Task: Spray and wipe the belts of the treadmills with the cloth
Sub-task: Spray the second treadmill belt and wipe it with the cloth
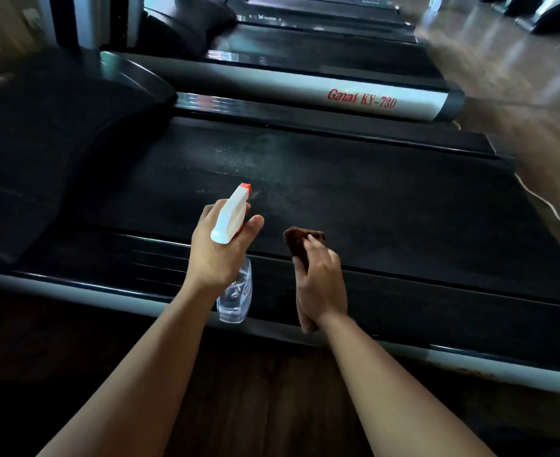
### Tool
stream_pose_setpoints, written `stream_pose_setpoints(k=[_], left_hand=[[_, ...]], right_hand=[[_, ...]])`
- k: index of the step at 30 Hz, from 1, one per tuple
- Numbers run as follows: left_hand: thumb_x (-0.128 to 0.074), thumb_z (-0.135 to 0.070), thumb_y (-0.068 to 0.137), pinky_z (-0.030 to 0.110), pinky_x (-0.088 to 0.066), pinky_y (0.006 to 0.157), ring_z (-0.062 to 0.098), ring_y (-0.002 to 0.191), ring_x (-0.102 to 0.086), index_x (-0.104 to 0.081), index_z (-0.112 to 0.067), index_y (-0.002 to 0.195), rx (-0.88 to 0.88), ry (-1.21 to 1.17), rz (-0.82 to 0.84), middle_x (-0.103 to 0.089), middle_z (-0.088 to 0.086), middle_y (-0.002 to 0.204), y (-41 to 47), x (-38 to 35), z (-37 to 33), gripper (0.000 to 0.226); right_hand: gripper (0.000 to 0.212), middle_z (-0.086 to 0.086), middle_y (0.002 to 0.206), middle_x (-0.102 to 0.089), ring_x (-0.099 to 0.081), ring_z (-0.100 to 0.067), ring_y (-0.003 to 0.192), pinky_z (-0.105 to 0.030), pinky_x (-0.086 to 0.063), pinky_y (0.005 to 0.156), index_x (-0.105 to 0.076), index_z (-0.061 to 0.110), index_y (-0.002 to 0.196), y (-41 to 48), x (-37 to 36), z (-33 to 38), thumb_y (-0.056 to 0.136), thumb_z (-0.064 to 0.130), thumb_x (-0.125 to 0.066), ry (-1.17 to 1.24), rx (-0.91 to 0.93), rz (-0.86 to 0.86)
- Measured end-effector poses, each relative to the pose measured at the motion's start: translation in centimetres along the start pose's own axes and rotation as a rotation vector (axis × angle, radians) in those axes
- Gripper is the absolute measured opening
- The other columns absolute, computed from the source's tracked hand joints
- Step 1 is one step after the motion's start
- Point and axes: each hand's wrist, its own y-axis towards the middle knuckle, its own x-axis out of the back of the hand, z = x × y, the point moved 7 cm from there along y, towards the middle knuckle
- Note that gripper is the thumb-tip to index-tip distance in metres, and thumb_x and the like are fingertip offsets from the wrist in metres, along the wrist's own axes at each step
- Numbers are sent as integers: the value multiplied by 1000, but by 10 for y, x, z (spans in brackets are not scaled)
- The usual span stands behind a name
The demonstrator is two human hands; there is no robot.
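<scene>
Nearest is a dark wooden floor [239, 407], with both bare forearms reaching out over it towards the closest treadmill. That machine's near side rail [74, 285], black with a pale metal edge, runs across from left to right. Above this rail the left hand [219, 252] grips a spray bottle [235, 291]: the fingers are wrapped round the neck under the white head, the thumb sticks out to the right of it, and the clear body hangs below the palm. Its red nozzle tip points far and slightly right over the belt [338, 199]. Just right of it, and apart from it, the right hand [321, 282] holds a brown cloth [300, 237], fingers curled and clamped on the bunched fabric, one end poking out beyond the fingertips and the other showing under the wrist. The cloth sits over the belt's near edge; whether it touches the surface cannot be told. The belt is black, with a pale speckled patch [232, 153] beyond the nozzle. To the left rises the dark motor cover [41, 143]. On the right, a white cable [542, 202] trails across the floor. Beyond the belt lies a silver rail [305, 90] with red lettering, and further treadmills [305, 51] line up behind it
</scene>
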Motion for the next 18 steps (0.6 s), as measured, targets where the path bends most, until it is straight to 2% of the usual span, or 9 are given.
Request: stream_pose_setpoints(k=[2, 5, 9, 12, 15, 18], left_hand=[[-76, -39, 86, 48, -55, 90, 15, 97, -66, -66, -36, 99, 10, -6, 0, -63, -4, 105, 7, -2, 11, 17], [-74, -45, 85, 55, -55, 86, 21, 91, -67, -64, -34, 102, 38, -31, 21, -66, -2, 99, 20, -2, 29, 23], [-73, -47, 84, 54, -56, 83, 22, 85, -67, -62, -30, 102, 77, -11, -23, -68, -3, 93, 40, 12, 50, 27], [-72, -44, 87, 54, -57, 78, 26, 81, -68, -63, -27, 99, 95, 27, -73, -68, -1, 89, 54, 28, 64, 23], [-72, -33, 91, 55, -56, 71, 35, 77, -65, -61, -19, 94, 114, 59, -112, -67, 9, 85, 63, 46, 77, 18], [-72, -28, 92, 49, -59, 68, 25, 68, -66, -61, -15, 93, 155, 83, -130, -66, 4, 81, 68, 62, 90, 17]], right_hand=[[43, -6, 144, -53, -43, -29, 133, -39, -39, 111, -51, 11, 142, 7, -15, -4, 101, 24, -52, 6, 1, 11], [43, -6, 142, -55, -44, -30, 132, -43, -43, 109, -52, 10, 140, 21, -40, -10, 98, 19, -57, 20, -17, 42], [47, -3, 147, -50, -40, -29, 136, -43, -46, 106, -50, 12, 143, 42, -78, -12, 97, 20, -59, -22, -26, 142], [49, 0, 152, -43, -34, -27, 140, -48, -45, 107, -46, 14, 145, 57, -108, -11, 98, 23, -58, -62, -23, 233], [48, 3, 155, -37, -29, -25, 143, -52, -43, 108, -44, 17, 147, 66, -136, -7, 100, 27, -54, -105, -7, 332], [48, 5, 159, -30, -23, -25, 146, -48, -34, 115, -39, 24, 150, 64, -158, -5, 104, 35, -44, -197, 47, 421]])
